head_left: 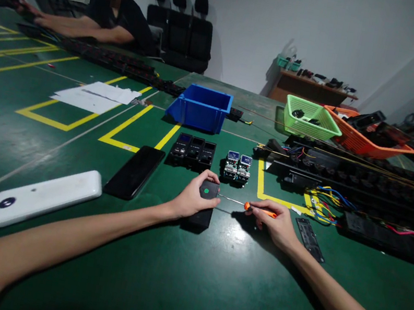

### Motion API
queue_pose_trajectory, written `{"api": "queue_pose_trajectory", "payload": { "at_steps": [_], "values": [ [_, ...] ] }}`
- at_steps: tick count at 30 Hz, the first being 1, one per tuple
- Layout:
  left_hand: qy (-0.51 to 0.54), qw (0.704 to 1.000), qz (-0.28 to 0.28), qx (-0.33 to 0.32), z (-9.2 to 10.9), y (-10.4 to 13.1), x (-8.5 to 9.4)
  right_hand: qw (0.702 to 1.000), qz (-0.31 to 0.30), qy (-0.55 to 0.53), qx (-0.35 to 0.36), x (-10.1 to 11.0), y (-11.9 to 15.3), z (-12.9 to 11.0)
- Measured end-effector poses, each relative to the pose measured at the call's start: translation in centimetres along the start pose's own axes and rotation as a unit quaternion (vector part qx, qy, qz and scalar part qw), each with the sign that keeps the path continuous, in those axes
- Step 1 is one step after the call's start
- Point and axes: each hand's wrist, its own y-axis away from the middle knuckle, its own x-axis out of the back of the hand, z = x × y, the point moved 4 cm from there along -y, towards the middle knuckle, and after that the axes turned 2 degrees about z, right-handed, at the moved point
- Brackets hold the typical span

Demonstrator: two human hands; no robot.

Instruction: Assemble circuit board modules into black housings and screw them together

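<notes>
My left hand is closed around a black box-shaped housing with a green round sticker, resting on the green table. In my right hand is a screwdriver with an orange and black handle. Its thin metal shaft points left, and the tip is at the right side of the housing; whether it sits in a screw I cannot tell. Just beyond the housing stand two small circuit board modules with displays. Beside them is a group of black housings. A flat black cover lies right of my right hand.
To the left are a black phone and a white elongated device. Behind are a blue bin, a green basket and an orange basket. Long black wired assemblies line the right. A co-worker sits far left.
</notes>
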Motion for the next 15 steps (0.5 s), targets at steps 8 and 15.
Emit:
{"api": "queue_pose_trajectory", "payload": {
  "at_steps": [8,15],
  "values": [
    [-0.005,1.000,-0.011,-0.004,0.06,0.00,-0.08,0.998,0.002,-0.067,-0.018,0.04,0.05,0.02],
    [0.002,1.000,-0.027,0.009,-0.20,-0.16,-0.06,0.998,0.044,0.020,0.037,0.28,0.09,0.13]
  ]
}}
